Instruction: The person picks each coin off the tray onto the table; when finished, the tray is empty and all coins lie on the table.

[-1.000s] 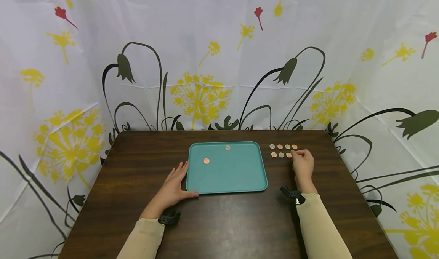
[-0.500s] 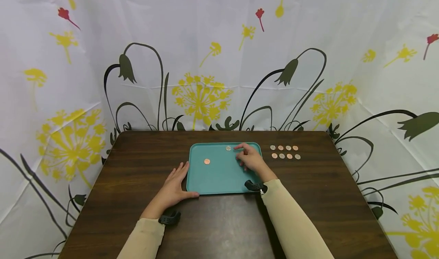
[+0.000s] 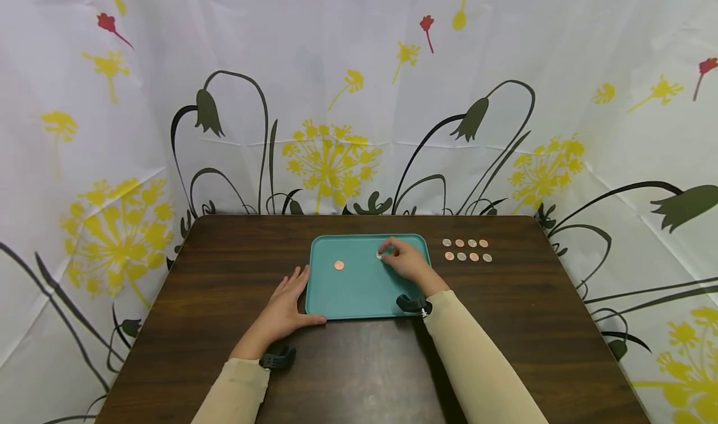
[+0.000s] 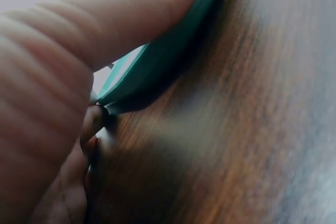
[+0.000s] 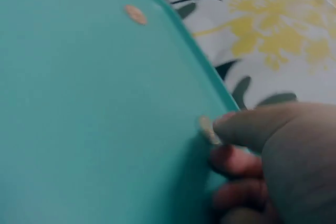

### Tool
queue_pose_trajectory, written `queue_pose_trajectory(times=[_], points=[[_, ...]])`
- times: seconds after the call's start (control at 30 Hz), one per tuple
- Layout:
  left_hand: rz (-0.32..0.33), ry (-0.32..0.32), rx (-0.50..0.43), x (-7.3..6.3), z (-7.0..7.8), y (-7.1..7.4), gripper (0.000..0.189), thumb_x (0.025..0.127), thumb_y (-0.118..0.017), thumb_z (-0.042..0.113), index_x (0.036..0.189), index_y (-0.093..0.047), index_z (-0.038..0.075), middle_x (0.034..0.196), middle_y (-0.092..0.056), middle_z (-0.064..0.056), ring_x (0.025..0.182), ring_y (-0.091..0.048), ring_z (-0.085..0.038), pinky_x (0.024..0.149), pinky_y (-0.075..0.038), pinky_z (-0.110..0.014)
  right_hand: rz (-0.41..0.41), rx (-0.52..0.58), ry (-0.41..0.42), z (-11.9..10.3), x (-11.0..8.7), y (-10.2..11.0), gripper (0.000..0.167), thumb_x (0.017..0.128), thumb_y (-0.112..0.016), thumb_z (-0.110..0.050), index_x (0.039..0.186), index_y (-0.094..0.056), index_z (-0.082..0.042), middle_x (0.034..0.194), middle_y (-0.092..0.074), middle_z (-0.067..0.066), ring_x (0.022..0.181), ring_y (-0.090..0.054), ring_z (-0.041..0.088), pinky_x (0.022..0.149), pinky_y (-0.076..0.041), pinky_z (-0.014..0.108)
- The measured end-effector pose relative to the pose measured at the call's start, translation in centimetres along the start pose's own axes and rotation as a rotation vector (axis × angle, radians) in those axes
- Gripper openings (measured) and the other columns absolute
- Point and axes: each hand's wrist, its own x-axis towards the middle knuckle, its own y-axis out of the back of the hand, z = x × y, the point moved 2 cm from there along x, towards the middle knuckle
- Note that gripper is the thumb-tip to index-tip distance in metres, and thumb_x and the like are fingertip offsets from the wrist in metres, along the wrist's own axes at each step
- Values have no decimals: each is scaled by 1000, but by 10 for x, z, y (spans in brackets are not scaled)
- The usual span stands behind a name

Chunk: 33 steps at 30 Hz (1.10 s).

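On the teal tray point(image 3: 359, 299) my right hand point(image 3: 408, 263) pinches a silver coin point(image 5: 208, 129) between thumb and fingertips, toward the tray's back right. A copper coin point(image 3: 339, 265) lies flat on the tray, left of that hand. My left hand point(image 3: 285, 308) rests at the tray's left side, fingers spread along the left edge and thumb at the front left corner. In the left wrist view the thumb point(image 4: 142, 17) lies against the tray's rim.
Right of the tray, two rows of mixed copper and silver coins point(image 3: 462, 256) lie on the dark wooden table point(image 3: 359, 374). A white curtain point(image 3: 359, 56) with printed flowers hangs behind the table and along its sides.
My right hand has moved left from the coin rows, leaving a silver coin at the end of the front row. It has picked up the tray's silver coin, now nearer the front. My left hand stays put.
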Motion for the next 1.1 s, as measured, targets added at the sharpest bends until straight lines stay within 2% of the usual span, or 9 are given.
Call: queue_pose_trajectory(times=[0.1, 0.17, 0.27, 0.47, 0.6, 0.7, 0.8, 0.93, 1.1], points=[[1, 0, -11, 0, 0, -1, 136, 79, -94, 61, 176, -15, 8, 183, -17, -15, 172, -10, -38, 138, -4, -64, -20, 217, -21, 5, -3, 4, 23, 104, -75, -15, 127, -68, -15, 79, -58, 1, 59, -49, 17, 52, -38, 28], [7, -1, -11, 0, 1, 0, 136, 79, -94, 60, 176, -16, 7, 183, -18, -16, 172, -10, -38, 137, -5, -64, -41, 279, -24, 6, -4, 5, 29, 103, -76, -12, 131, -67, -12, 79, -58, 1, 57, -48, 16, 49, -36, 27], [10, -5, -6, 0, 1, 0, 135, 79, -94, 59, 176, -16, 6, 182, -19, -17, 172, -11, -39, 137, -5, -65, -45, 209, -12, 8, -4, 5, 30, 103, -78, -16, 132, -71, -13, 81, -60, -1, 58, -49, 13, 51, -38, 26], [3, -8, -14, 1, 3, 0, 135, 80, -94, 58, 176, -15, 7, 183, -17, -16, 172, -10, -38, 137, -4, -65, -2, 32, 25, 8, -3, 2, 13, 102, -79, -20, 112, -77, -13, 84, -63, 1, 66, -53, 15, 62, -44, 29], [7, -2, -18, 1, 2, 0, 135, 80, -94, 59, 176, -15, 7, 183, -17, -16, 172, -9, -39, 137, -4, -65, -5, -78, 54, 5, -1, -2, 10, 102, -79, -21, 105, -74, -13, 86, -61, 1, 69, -53, 15, 65, -45, 29], [0, 7, -16, 1, 2, -1, 135, 80, -93, 60, 176, -14, 7, 183, -17, -16, 172, -9, -39, 137, -3, -65, -17, -109, 61, 5, -2, -4, 12, 103, -79, -20, 104, -70, -12, 86, -58, 3, 61, -55, 16, 58, -49, 29], [-7, 13, -15, 0, 1, -2, 136, 80, -93, 62, 176, -13, 8, 183, -16, -16, 172, -8, -38, 137, -3, -65, -26, -101, 62, 4, -5, -6, 12, 105, -76, -19, 109, -67, -13, 86, -57, 5, 53, -57, 19, 51, -52, 33], [-11, 16, -17, 0, 1, -2, 136, 80, -92, 62, 176, -13, 7, 183, -16, -16, 172, -8, -38, 138, -2, -64, -29, -94, 70, 4, -7, -6, 10, 106, -74, -19, 114, -68, -16, 87, -58, 7, 52, -58, 21, 50, -54, 35], [-15, 16, -21, 1, 1, -1, 136, 80, -92, 62, 176, -13, 7, 183, -15, -15, 172, -7, -37, 138, -2, -63, -39, -137, 56, -3, -10, -6, 9, 107, -73, -20, 106, -65, -14, 93, -56, 7, 56, -60, 21, 53, -55, 33]])
